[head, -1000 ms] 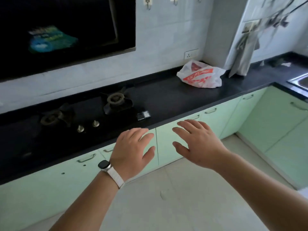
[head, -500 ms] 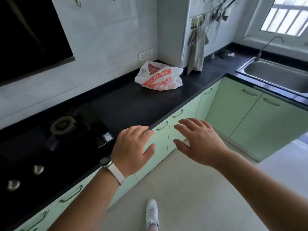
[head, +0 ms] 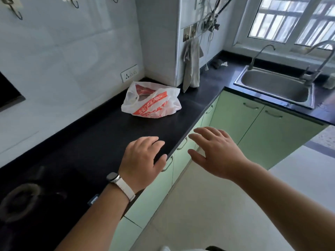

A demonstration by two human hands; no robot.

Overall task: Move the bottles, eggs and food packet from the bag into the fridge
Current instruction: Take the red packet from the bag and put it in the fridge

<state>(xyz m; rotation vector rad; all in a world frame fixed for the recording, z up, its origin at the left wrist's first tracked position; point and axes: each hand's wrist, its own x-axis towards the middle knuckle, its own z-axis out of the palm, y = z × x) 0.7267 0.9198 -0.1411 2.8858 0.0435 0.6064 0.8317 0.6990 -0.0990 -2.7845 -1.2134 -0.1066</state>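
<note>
A white plastic bag (head: 152, 103) with red print lies on the black countertop (head: 101, 134) near the wall corner, its mouth open toward the wall; its contents are hidden. My left hand (head: 143, 160), with a white watch on the wrist, hovers over the counter's front edge with relaxed fingers and holds nothing. My right hand (head: 215, 153) is stretched out beside it over the green cabinet fronts, fingers spread, empty. Both hands are well short of the bag. No fridge is in view.
A gas hob burner (head: 20, 200) sits at the lower left. A steel sink (head: 275, 86) with taps is at the right under a window. A grey cloth (head: 192, 67) hangs on the pillar behind the bag. Green cabinets (head: 253, 127) line the floor.
The view has swung right and closer along the counter, so the bag now lies nearer, just ahead of my hands. Both hands stay outstretched and empty.
</note>
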